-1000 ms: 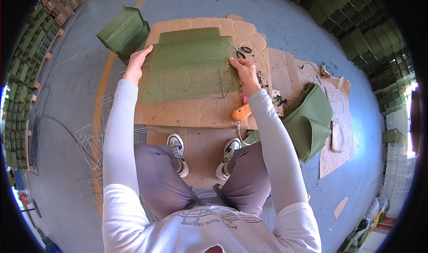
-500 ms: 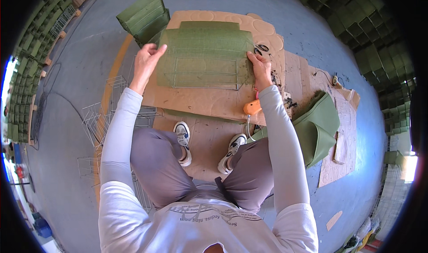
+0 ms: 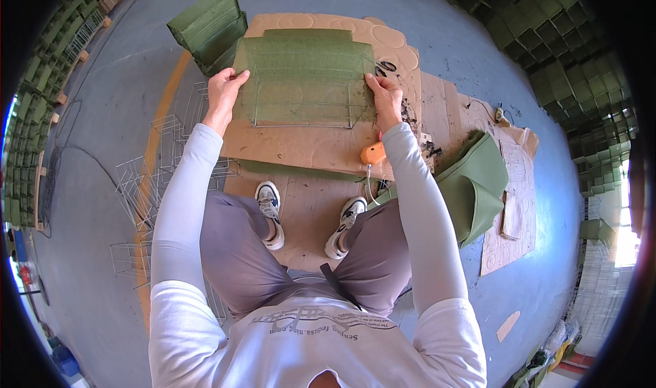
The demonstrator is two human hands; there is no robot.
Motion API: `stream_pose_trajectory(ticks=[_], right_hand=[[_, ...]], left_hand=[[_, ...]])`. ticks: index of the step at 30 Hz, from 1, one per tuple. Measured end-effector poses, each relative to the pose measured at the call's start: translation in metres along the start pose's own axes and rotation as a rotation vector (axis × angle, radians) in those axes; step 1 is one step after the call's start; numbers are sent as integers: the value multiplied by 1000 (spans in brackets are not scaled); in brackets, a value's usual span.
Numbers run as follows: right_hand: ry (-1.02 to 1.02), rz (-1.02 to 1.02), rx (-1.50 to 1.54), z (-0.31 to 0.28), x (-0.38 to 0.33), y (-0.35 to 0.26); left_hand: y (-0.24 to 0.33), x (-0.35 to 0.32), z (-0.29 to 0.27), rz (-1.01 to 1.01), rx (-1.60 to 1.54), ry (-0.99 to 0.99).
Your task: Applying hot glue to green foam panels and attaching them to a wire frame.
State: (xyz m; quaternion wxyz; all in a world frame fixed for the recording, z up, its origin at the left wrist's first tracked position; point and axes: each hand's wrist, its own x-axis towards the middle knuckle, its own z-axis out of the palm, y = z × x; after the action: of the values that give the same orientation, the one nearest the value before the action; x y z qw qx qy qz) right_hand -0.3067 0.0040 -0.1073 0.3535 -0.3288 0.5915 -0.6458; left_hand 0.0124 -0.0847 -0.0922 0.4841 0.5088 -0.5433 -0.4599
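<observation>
A flat green felt piece (image 3: 304, 74) lies on a brown cardboard sheet (image 3: 301, 149), with a wire frame (image 3: 301, 113) on top of it. My left hand (image 3: 224, 91) grips the felt's left edge. My right hand (image 3: 386, 95) presses on the felt's right edge by the frame's corner. An orange tool (image 3: 373, 154) with a cord lies on the cardboard under my right forearm. Scissors (image 3: 386, 67) rest just beyond my right hand.
A stack of finished green felt boxes (image 3: 208, 26) stands at the far left. Several empty wire frames (image 3: 147, 190) lie on the floor to my left. Folded green felt (image 3: 478, 183) and cardboard templates (image 3: 516, 197) lie to my right. Green boxes line the room's edges.
Both hands have stayed on the felt's two edges while my head has tilted, so the felt and cardboard sit higher in view. The hands have shifted slightly along the edges.
</observation>
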Motion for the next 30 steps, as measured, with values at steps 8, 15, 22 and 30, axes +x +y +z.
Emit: stream_pose_trajectory(ticks=[8, 15, 22, 30], right_hand=[[-44, 40, 51, 3, -1, -2], [-44, 118, 132, -21, -4, -16], [-139, 52, -826, -111, -52, -15], [40, 244, -1044, -100, -126, 18]], left_hand=[[2, -8, 1, 28, -68, 16], [0, -5, 3, 52, -9, -12], [-7, 1, 4, 91, -60, 2], [-11, -1, 1, 81, 4, 24]])
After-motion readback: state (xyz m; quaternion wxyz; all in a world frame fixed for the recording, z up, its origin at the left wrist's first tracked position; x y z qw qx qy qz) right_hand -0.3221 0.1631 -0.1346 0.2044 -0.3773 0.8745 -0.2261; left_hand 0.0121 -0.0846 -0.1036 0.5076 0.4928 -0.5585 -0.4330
